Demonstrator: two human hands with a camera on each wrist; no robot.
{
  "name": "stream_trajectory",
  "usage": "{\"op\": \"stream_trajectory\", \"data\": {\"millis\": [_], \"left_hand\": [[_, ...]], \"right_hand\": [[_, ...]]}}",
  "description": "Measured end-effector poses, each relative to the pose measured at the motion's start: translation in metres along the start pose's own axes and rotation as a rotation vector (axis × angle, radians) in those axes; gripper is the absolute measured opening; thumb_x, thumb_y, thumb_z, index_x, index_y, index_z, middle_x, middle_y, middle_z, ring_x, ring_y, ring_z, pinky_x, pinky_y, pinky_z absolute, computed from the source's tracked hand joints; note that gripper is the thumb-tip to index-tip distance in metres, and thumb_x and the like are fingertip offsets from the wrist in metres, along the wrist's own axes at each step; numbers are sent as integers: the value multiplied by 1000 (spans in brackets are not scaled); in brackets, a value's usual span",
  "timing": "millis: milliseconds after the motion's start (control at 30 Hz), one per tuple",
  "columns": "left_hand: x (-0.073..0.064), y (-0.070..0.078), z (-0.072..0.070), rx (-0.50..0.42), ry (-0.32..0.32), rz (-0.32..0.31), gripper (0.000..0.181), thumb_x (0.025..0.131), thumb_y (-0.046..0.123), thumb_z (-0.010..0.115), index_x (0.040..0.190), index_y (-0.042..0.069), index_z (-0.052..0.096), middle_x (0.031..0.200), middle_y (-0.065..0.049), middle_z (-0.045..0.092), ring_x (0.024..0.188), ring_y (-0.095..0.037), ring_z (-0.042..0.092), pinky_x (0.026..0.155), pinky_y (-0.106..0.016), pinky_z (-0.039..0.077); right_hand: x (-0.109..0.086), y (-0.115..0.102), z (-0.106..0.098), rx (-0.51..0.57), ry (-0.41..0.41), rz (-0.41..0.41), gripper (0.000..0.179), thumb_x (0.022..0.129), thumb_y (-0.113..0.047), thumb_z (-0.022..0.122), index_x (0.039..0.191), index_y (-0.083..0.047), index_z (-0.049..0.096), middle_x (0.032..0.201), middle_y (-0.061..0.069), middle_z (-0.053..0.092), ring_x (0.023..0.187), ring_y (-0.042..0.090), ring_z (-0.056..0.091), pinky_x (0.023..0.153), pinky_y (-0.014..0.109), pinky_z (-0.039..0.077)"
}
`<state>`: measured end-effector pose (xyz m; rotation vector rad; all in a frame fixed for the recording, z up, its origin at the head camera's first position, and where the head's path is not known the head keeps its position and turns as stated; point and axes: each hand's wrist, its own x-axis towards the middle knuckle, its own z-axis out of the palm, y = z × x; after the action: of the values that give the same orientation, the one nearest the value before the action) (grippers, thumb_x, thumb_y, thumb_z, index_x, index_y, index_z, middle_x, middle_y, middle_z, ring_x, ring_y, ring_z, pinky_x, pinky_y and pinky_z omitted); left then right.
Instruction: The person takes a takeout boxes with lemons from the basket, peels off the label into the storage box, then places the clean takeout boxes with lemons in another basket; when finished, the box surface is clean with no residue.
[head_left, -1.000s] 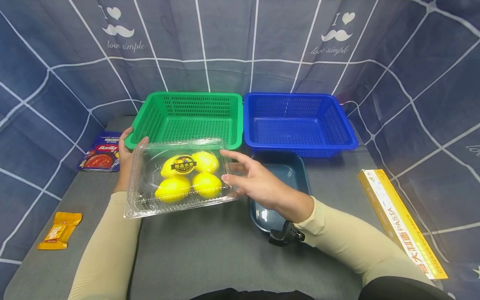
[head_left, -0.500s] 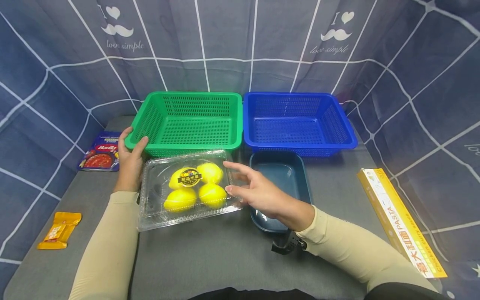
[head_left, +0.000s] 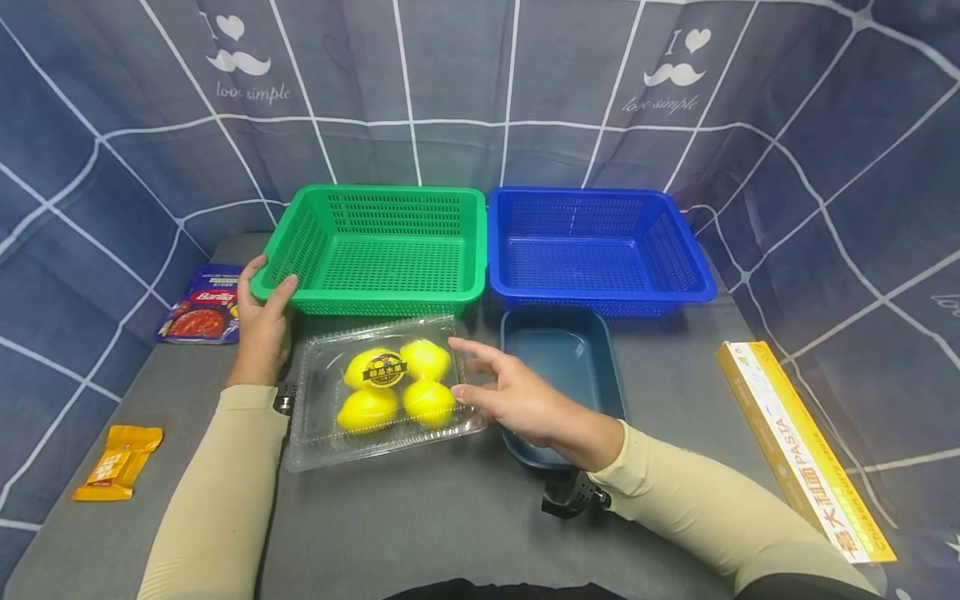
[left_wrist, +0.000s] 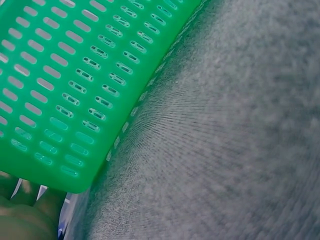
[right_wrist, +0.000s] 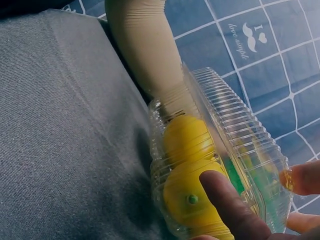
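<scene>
My left hand (head_left: 261, 329) grips the near left corner of the green plastic basket (head_left: 390, 295), its thumb at the rim; in the left wrist view only some fingers (left_wrist: 30, 215) show at the basket's corner. A clear plastic clamshell box (head_left: 318, 379) holding several lemons (head_left: 427, 360) lies nearly level in front of the basket, a round label (head_left: 385, 370) on its lid. My right hand (head_left: 525, 398) holds the box's right end, the thumb (right_wrist: 230, 202) against its side in the right wrist view. Whether the box touches the table cannot be told.
A blue basket (head_left: 600, 296) stands right of the green one. Before it is a dark blue dish (head_left: 562, 354), partly under my right hand. A Barilla pouch (head_left: 201, 307) and an orange packet (head_left: 118, 462) lie left; a long pasta box (head_left: 802, 450) lies right.
My right hand has lowered the lemon box toward me and slightly right, away from the green basket's front. My left hand has stayed at the basket's corner.
</scene>
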<state>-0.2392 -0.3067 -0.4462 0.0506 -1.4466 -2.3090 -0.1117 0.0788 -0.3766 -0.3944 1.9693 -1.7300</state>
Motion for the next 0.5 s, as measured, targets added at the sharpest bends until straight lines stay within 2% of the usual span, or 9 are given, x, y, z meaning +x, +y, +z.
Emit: {"op": "stream_trajectory", "data": {"millis": [100, 333, 500], "left_hand": [[-1, 0, 0, 3, -1, -7, 65, 99, 1, 73, 153, 15, 42, 155, -19, 39, 142, -32, 43, 116, -40, 38], [-2, 0, 0, -16, -14, -13, 66, 98, 1, 73, 154, 15, 40, 157, -19, 36, 142, -32, 42, 116, -41, 37], [-1, 0, 0, -7, -18, -9, 67, 99, 2, 73, 155, 15, 39, 157, -19, 35, 143, -32, 42, 117, -42, 36]], "right_hand": [[1, 2, 1, -4, -1, 0, 71, 100, -5, 71, 163, -17, 41, 155, 31, 41, 74, 21, 65, 63, 35, 55], [4, 5, 2, -5, 0, 7, 71, 100, -6, 72, 163, -19, 42, 153, 29, 44, 65, 17, 56, 60, 31, 51], [5, 7, 2, -12, 5, 12, 70, 101, -8, 72, 163, -19, 42, 153, 29, 44, 64, 17, 56, 61, 32, 51]]}}
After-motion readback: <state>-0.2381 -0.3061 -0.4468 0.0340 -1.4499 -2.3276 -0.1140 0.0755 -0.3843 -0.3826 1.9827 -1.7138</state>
